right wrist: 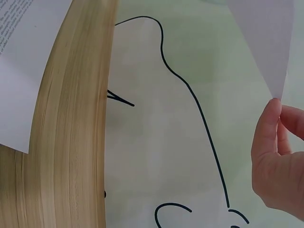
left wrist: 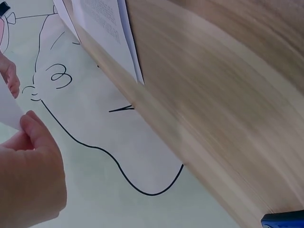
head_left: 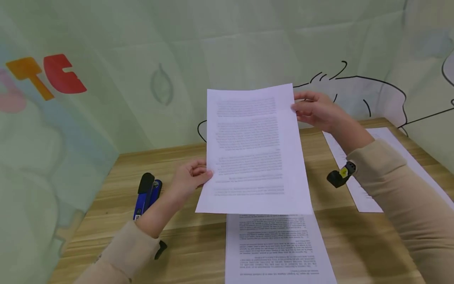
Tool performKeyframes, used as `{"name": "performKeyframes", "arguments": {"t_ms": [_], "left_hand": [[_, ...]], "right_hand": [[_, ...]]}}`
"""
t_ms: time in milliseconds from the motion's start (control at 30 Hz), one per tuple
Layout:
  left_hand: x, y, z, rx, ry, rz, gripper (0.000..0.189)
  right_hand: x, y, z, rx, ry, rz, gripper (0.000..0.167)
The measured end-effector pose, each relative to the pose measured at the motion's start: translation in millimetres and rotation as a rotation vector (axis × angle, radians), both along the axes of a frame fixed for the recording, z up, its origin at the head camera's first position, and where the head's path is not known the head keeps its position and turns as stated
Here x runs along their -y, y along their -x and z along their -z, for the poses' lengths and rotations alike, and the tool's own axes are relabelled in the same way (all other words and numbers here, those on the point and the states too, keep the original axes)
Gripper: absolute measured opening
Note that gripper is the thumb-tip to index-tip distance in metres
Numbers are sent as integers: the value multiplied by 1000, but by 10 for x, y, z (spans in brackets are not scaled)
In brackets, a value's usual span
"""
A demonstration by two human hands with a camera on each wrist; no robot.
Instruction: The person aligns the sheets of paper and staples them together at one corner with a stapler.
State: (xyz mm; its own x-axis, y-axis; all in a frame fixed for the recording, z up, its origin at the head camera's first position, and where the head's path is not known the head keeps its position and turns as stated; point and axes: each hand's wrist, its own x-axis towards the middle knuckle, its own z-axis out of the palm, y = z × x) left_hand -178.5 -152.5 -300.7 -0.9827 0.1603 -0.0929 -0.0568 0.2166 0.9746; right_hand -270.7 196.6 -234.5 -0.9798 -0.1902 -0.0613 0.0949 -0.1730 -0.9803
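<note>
Evidently pinching a rectangular white printed-paper sheet in left grip and right grip, above the wood-grain table, with white printed pages toward its near edge, a long blue-and-black stapler toward the left.

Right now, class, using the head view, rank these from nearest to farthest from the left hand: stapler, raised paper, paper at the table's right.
1. Raised paper: pinched by the left hand.
2. Stapler: on the table, just left of that hand.
3. Right paper: across the table, rightmost.
</note>
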Motion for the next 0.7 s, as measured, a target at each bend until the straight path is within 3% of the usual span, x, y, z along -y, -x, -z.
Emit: {"name": "performKeyframes", "arguments": {"t_ms": [400,700], "left_hand": [[-78,-184,55,86,-60,69,31],[-109,-245,70,142,-109,85,34]], "right_hand": [[-117,-27,39,15,17,-5,17],[-151,-38,139,38,4,-1,9]]}}
